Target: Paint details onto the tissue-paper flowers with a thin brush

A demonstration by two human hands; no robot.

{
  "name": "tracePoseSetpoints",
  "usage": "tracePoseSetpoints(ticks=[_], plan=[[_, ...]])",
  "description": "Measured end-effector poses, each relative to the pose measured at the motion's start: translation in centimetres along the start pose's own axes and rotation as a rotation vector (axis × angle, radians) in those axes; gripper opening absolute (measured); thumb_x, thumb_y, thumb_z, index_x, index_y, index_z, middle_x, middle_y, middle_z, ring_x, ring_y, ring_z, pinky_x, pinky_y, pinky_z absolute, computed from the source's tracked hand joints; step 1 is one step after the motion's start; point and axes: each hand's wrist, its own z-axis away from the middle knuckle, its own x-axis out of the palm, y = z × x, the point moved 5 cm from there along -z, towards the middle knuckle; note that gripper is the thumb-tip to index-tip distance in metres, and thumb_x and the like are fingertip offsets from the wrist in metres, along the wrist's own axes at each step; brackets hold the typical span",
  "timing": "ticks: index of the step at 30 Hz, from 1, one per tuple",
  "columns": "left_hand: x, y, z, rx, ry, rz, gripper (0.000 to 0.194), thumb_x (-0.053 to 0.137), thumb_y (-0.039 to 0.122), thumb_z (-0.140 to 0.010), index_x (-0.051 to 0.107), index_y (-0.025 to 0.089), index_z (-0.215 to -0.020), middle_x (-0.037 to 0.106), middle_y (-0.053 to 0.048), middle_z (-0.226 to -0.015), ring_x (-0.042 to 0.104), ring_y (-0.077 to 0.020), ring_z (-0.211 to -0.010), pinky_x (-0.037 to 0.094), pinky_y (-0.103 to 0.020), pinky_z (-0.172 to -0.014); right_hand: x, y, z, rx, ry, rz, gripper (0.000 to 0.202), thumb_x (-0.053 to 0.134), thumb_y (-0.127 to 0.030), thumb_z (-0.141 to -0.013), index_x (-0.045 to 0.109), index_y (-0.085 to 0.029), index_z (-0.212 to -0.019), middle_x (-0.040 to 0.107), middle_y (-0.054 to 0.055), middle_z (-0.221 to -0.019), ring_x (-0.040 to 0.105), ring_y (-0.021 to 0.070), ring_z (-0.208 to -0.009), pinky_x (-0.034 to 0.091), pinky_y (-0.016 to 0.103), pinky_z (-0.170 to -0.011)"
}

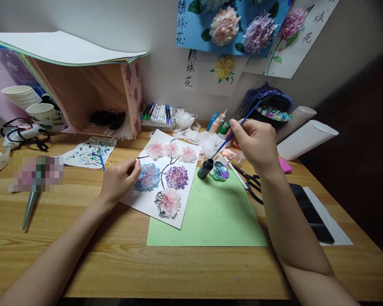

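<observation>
My right hand pinches a thin blue paintbrush, its lower end at the mouth of a small dark bottle that leans to one side. Beside the bottle is a flower-shaped palette smeared with green and purple paint. My left hand rests with curled fingers at the left edge of a white sheet; what those fingers hold, if anything, is hidden. On that sheet are fluffy pink, blue and purple paper flowers and dark painted branches. A green sheet lies partly beneath it.
Black scissors and a dark flat case lie at right. Paint bottles, white tissue scraps and markers line the back. At left are a pink box, paper cups and a paint-marked tissue.
</observation>
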Motion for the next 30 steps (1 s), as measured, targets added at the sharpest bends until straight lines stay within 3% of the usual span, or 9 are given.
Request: tracePoseSetpoints(ticks=[10,14,17,19,24,30], plan=[[-0.3,0.1,-0.1,-0.004,0.009,0.004,0.034,0.041,0.030,-0.085,0.038,0.018,-0.053,0.038,0.003,-0.049,0.031,-0.0100,-0.046,0.023,-0.026,-0.052,0.3,-0.6,0.4,-0.041,-0.014,0.074,0.039,0.058,-0.048,-0.081,0.059,-0.022,-0.052,0.060,0.001,-0.045,0.057,0.0152,-0.044,0.043,0.030,-0.048],[-0.2,0.2,0.0,-0.013,0.002,0.007,0.034,0.041,0.030,-0.085,0.036,0.019,-0.053,0.036,0.003,-0.049,0.031,-0.0101,-0.046,0.022,-0.026,-0.052,-1.0,-1.9,0.6,-0.094,0.074,0.062,0.037,0.057,-0.045,-0.083,0.059,-0.022,-0.054,0.059,0.000,-0.047,0.056,0.0140,-0.044,0.043,0.029,-0.047],[-0.2,0.2,0.0,-0.004,0.014,0.005,0.034,0.041,0.030,-0.085,0.037,0.019,-0.053,0.036,0.003,-0.049,0.032,-0.0101,-0.047,0.023,-0.026,-0.052,-1.0,-3.4,1.4,-0.113,0.058,-0.041,0.034,0.056,-0.042,-0.084,0.059,-0.022,-0.057,0.059,0.000,-0.053,0.055,0.0125,-0.045,0.043,0.028,-0.045],[-0.2,0.2,0.0,0.002,0.025,0.005,0.034,0.041,0.030,-0.085,0.038,0.018,-0.053,0.037,0.003,-0.049,0.033,-0.0102,-0.047,0.023,-0.026,-0.052,0.0,-4.4,2.4,-0.124,-0.039,-0.121,0.031,0.055,-0.040,-0.086,0.060,-0.022,-0.061,0.060,0.000,-0.057,0.056,0.0118,-0.047,0.044,0.027,-0.046],[-0.1,0.3,0.1,0.019,0.028,0.015,0.034,0.041,0.029,-0.086,0.041,0.018,-0.054,0.039,0.003,-0.049,0.034,-0.0103,-0.047,0.023,-0.027,-0.052,4.7,-6.3,5.5,-0.257,-0.441,-0.095,0.026,0.049,-0.037,-0.090,0.062,-0.021,-0.074,0.065,0.002,-0.070,0.062,0.0135,-0.062,0.048,0.027,-0.058],[-0.1,0.2,0.1,0.020,0.050,0.006,0.035,0.042,0.028,-0.087,0.041,0.018,-0.054,0.041,0.002,-0.050,0.034,-0.0100,-0.048,0.023,-0.027,-0.052,7.4,-7.1,7.6,-0.374,-0.532,-0.043,0.022,0.046,-0.027,-0.091,0.060,-0.021,-0.076,0.066,0.002,-0.071,0.061,0.0135,-0.065,0.047,0.027,-0.062]])
